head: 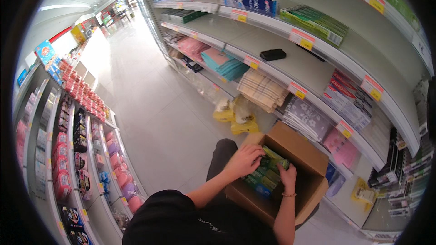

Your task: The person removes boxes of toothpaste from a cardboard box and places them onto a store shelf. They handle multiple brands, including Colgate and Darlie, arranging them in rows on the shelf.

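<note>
An open cardboard box (296,143) rests tilted at my lap, beside the shelf. Inside lie several small green cartons (260,178), stacked side by side, and one has a blue end. My right hand (288,177) reaches over the box wall and pinches the end of a green carton (274,162) between thumb and fingers. At the other end of that carton, my left hand (244,159) curls its fingers around it from the left. The fingers hide part of the cartons.
Shelves on the right hold green toothpaste cartons (313,23), Colgate boxes (349,98), folded towels (262,88) and a black pouch-like object (273,54). Yellow packages (243,122) lie low by the shelf. A stocked shelf (85,156) lines the left of the tiled aisle (160,122).
</note>
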A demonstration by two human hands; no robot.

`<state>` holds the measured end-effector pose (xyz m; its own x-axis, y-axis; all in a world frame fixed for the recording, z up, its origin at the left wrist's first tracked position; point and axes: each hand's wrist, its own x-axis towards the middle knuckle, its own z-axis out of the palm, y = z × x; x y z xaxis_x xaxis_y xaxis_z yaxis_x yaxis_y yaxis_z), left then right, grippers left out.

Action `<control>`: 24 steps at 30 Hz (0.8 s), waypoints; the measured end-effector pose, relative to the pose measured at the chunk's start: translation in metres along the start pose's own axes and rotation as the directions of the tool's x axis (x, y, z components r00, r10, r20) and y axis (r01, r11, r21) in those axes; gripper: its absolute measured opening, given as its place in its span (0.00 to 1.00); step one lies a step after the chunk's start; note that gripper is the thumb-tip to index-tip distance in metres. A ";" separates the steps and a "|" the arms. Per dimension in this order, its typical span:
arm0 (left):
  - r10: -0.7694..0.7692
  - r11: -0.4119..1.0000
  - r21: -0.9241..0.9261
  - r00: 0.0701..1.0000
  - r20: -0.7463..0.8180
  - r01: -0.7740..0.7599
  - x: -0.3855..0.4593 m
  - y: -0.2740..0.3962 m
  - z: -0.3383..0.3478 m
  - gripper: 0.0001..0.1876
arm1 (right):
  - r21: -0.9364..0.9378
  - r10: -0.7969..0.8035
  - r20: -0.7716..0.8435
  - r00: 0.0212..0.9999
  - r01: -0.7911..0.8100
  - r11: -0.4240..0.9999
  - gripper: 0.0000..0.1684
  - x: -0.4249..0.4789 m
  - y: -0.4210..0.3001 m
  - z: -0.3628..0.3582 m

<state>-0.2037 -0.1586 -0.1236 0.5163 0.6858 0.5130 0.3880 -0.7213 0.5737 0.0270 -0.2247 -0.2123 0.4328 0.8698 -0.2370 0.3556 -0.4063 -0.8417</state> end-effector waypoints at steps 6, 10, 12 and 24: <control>-0.272 0.948 -0.195 0.959 -0.084 0.252 0.006 0.038 -0.018 0.19 | 0.329 -0.056 -0.027 0.998 0.062 0.942 0.22 -0.051 -0.066 -0.069; -0.415 0.856 -0.441 0.868 -0.271 0.271 0.022 0.047 -0.002 0.32 | 0.654 -0.082 -0.132 0.988 0.149 0.742 0.23 -0.082 -0.112 -0.105; -0.450 0.615 -0.758 0.886 -0.113 0.216 0.040 0.048 0.003 0.35 | 0.694 -0.128 -0.234 0.964 0.257 0.673 0.22 -0.088 -0.129 -0.114; -0.351 0.314 -0.947 0.918 -0.181 -0.067 0.181 0.069 -0.066 0.21 | 0.304 -0.564 -0.465 0.682 0.722 0.622 0.41 -0.050 -0.250 -0.139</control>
<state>-0.1342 -0.0778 0.0511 0.1993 0.9009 0.3855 -0.6356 -0.1806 0.7506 0.0314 -0.2058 0.0772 0.4798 0.6922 0.5392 0.2816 0.4605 -0.8418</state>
